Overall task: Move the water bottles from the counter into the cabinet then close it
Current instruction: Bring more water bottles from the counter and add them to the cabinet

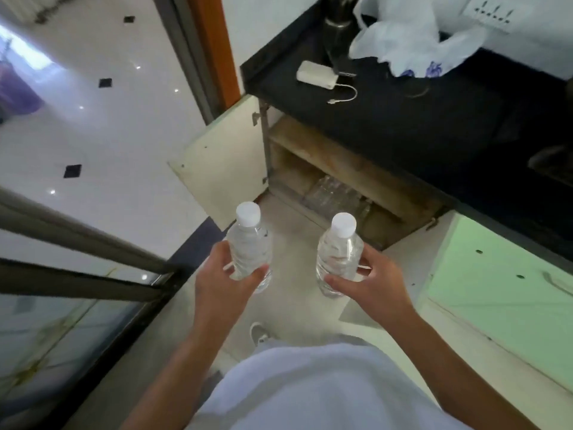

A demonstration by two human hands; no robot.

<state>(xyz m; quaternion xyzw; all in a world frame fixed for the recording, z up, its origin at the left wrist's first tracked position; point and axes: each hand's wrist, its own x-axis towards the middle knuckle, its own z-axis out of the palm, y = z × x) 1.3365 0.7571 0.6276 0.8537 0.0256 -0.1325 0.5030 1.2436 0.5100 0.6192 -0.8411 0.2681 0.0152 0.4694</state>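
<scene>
Water bottles, clear plastic with white screw caps: two in hand, both upright above the floor before the open cabinet [313, 169]. Left hand [223, 283] closed round one bottle [249, 248]; right hand [369, 280] closed round the other [339, 252]. More clear bottles [331, 190] already lie on the cabinet's lower shelf, count unclear. Black counter [403, 119]: no bottles visible. Step judged: carrying to the cabinet. Next: stoop, set both inside, then swing the cream door [223, 162] shut.

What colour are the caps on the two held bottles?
White, both caps; seen in the head view.
</scene>
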